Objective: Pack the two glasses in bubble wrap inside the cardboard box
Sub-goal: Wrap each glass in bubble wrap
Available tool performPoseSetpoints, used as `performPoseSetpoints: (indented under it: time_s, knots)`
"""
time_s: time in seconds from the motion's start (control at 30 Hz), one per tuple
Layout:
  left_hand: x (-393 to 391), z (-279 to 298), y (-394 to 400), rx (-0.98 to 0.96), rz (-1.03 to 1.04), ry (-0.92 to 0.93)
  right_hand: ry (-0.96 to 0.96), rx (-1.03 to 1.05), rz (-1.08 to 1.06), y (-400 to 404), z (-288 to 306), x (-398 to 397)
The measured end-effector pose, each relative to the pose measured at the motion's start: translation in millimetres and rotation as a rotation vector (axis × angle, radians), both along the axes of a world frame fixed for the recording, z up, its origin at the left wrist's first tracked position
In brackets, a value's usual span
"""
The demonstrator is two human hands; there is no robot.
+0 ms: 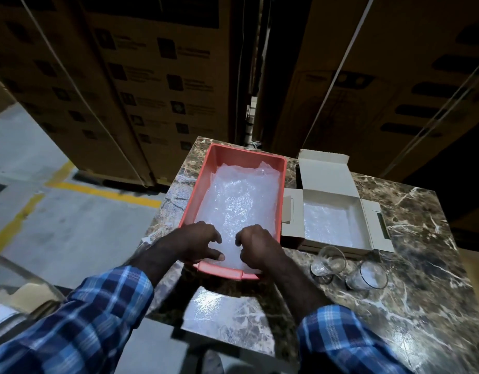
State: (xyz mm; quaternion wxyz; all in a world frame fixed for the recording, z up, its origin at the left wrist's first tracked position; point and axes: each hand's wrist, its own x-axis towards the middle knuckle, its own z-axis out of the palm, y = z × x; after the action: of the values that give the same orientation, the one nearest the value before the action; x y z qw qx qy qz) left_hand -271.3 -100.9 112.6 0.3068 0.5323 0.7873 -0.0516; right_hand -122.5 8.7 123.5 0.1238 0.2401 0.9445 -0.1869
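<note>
Blue plaid sleeves (pixel 79 327) reach forward over a brown marbled stone table (pixel 411 306). On it, at the near edge, lies a flat sheet of bubble wrap (pixel 227 317). Farther back, the left hand (pixel 198 242) and right hand (pixel 256 245) sit close together, fingers curled and pinching the near end of the clear bubble wrap stack (pixel 241 201) inside a red plastic tray (pixel 195 190), whose long axis runs away from the camera. Just beside it stands an open white cardboard box (pixel 330 211), lined with bubble wrap. Near its front, two clear drinking glasses (pixel 328 261) stand upright, mouths up.
</note>
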Motion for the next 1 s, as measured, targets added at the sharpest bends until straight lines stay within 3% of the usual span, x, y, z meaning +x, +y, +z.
performPoseSetpoints:
  time_s: [0.17, 0.4, 0.63, 0.8, 1.0]
  knots:
    - [0, 3, 2, -0.005, 0.014, -0.053, 0.095, 0.041, -0.033, 10, 9, 0]
    - [-3, -1, -1, 0.093, 0.000, -0.093, 0.163, -0.120, -0.169, 19, 17, 3]
    - [-9, 3, 1, 0.332, 0.052, -0.177, 0.035, -0.103, -0.062, 18, 24, 4]
    - [-11, 2, 1, 0.336, 0.036, -0.242, -0.116, 0.082, 0.129, 17, 27, -3]
    - [-10, 0, 0, 0.309, 0.024, -0.287, -0.171, 0.143, 0.161, 19, 18, -4]
